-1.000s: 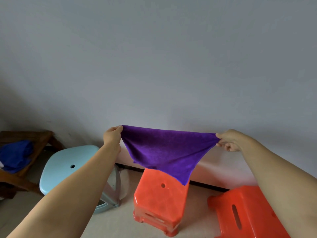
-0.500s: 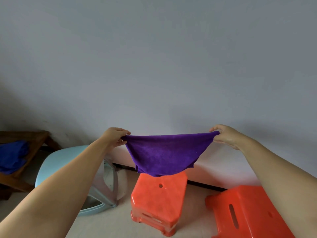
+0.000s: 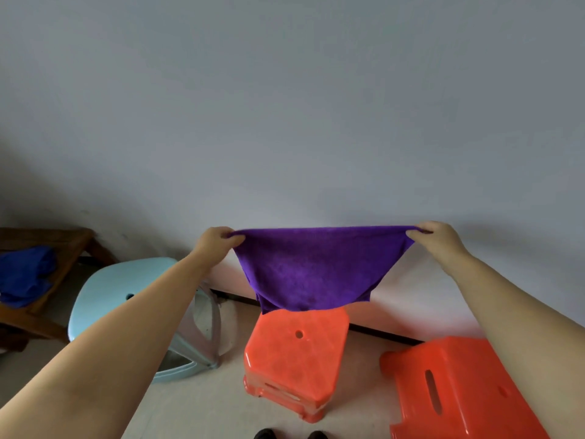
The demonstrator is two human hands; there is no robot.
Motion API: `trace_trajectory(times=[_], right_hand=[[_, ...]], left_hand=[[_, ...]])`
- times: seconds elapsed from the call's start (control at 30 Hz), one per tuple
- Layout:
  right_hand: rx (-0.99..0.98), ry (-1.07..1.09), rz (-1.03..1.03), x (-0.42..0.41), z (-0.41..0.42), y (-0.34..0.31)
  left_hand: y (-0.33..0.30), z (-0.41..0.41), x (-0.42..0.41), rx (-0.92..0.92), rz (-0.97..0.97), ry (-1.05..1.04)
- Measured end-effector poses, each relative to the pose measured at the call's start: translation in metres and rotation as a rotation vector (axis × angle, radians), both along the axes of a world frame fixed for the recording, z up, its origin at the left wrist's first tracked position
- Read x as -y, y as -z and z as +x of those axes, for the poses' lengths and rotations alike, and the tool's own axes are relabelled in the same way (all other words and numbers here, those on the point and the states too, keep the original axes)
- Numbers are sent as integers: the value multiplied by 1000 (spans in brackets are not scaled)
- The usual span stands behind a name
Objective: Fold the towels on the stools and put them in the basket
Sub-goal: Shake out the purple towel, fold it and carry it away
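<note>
A purple towel [image 3: 316, 267] hangs stretched in the air between my two hands, in front of the grey wall. My left hand [image 3: 215, 240] pinches its upper left corner. My right hand [image 3: 435, 237] pinches its upper right corner. The towel's lower edge dangles just above the far edge of an orange stool [image 3: 296, 353] in the middle. A crumpled blue towel [image 3: 23, 274] lies on a wooden bench [image 3: 68, 248] at the far left. No basket is in view.
A light blue stool [image 3: 110, 296] stands left of the orange one, partly behind my left forearm. A second orange stool [image 3: 459, 391] with a slot in its top stands at the lower right. My shoe tips [image 3: 289, 434] show at the bottom edge.
The towel hung as a point a second ago; my hands have moved apart and levelled, so its top edge is now taut and its lower edge hangs wider and flatter.
</note>
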State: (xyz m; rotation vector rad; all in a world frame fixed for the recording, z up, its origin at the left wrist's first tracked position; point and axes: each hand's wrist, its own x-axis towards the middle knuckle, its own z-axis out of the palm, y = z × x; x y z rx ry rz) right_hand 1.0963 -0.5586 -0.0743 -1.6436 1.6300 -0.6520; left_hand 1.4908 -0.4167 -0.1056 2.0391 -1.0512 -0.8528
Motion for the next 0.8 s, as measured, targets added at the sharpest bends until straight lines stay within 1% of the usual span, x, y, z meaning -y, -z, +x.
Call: trace_trajectory(times=[0.07, 0.13, 0.17, 0.23, 0.3, 0.4, 0.47, 0.63, 0.7, 0.8], right_hand=[[330, 137, 185, -2, 5, 8], [570, 225, 305, 1, 12, 21], [664, 246, 329, 2, 17, 25], [818, 284, 347, 5, 27, 34], [898, 320, 341, 12, 35, 42], [920, 322, 348, 20, 39, 56], [880, 308, 365, 17, 35, 68], [703, 273, 458, -18, 17, 99], [653, 283, 505, -33, 11, 115], [611, 280, 613, -58, -1, 146]], left_hand=[[9, -3, 2, -342, -112, -158], [19, -10, 9, -700, -209, -292], [21, -12, 12, -815, -251, -349], [28, -15, 20, -922, -273, -417], [36, -14, 31, -963, -277, -460], [49, -7, 39, -990, -263, -458], [61, -1, 34, -1011, -228, -434], [99, 4, -5, -1019, -48, -344], [110, -1, -22, -1007, 12, -351], [133, -6, -50, -1042, 142, -376]])
